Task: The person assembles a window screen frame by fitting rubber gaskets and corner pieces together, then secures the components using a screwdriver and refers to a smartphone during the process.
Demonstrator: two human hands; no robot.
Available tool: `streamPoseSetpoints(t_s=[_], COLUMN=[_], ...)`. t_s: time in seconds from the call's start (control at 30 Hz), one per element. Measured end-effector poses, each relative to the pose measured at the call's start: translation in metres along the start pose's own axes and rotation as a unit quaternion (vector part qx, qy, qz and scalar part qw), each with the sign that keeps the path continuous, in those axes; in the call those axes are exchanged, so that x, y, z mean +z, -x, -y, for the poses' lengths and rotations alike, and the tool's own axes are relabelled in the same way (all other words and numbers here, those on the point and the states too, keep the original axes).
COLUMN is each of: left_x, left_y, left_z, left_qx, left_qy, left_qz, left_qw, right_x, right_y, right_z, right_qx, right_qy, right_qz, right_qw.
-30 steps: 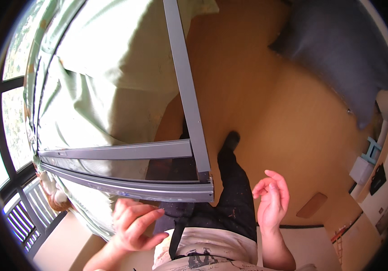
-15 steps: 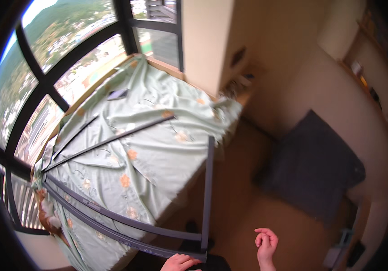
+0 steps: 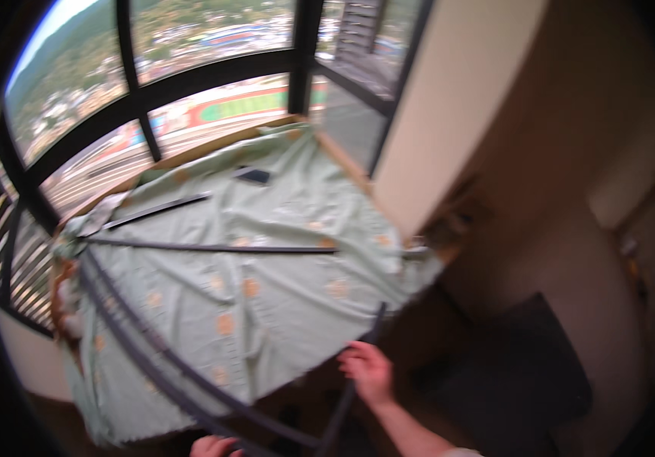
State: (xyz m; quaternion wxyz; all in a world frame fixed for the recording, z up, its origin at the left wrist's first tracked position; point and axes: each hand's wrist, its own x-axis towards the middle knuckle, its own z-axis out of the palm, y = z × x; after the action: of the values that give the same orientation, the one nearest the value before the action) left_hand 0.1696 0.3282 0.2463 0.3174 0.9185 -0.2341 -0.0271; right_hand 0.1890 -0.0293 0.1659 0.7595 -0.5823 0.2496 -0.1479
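From where I stand, the dark grey metal frame of long slim bars (image 3: pixel 224 397) slants across the near side of the pale green cloth with orange flowers (image 3: pixel 281 293), its far end at the window-side corner and its near end down by the person. Two long bars run side by side, and a dark grey straight crossbar (image 3: pixel 339 415) seems to meet them at the near corner. The person's right hand (image 3: pixel 369 373) is beside that crossbar, fingers loosely bent; I cannot tell whether they touch it. Of the left hand (image 3: pixel 215 447) only the upper part shows, next to the outer long bar, and whether it grips is beyond me. I'd judge the frame stiff and hollow, more awkward than heavy, with smooth faces that could slide under dry fingers; a twist would probably strain its corners first. Best to take it by the outer long bar and the crossbar, one hand on each, well apart, so the length stays level. (The orange-and-white furry animal (image 3: pixel 68 308) lies close to the far end, so I'd swing that gently.) A long, thin dark bar (image 3: pixel 213 247) lies loose on the cloth, likely lighter and easily rolled.
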Motion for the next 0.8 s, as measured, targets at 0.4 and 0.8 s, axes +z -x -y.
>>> streamPoseSetpoints(t_s=[0.4, 0.8], left_x=[0.041, 0.119], left_y=[0.093, 0.141], left_z=[-0.115, -0.265], left_qx=[0.021, 0.444], left_qy=[-0.001, 0.191], left_qz=[0.015, 0.118], left_qw=[1.000, 0.867], right_x=[-0.099, -0.381], right_y=[0.053, 0.501], right_z=[-0.007, -0.038], right_qx=[-0.181, -0.204], right_qy=[0.094, 0.331], right_qz=[0.058, -0.452], right_qw=[0.977, 0.803])
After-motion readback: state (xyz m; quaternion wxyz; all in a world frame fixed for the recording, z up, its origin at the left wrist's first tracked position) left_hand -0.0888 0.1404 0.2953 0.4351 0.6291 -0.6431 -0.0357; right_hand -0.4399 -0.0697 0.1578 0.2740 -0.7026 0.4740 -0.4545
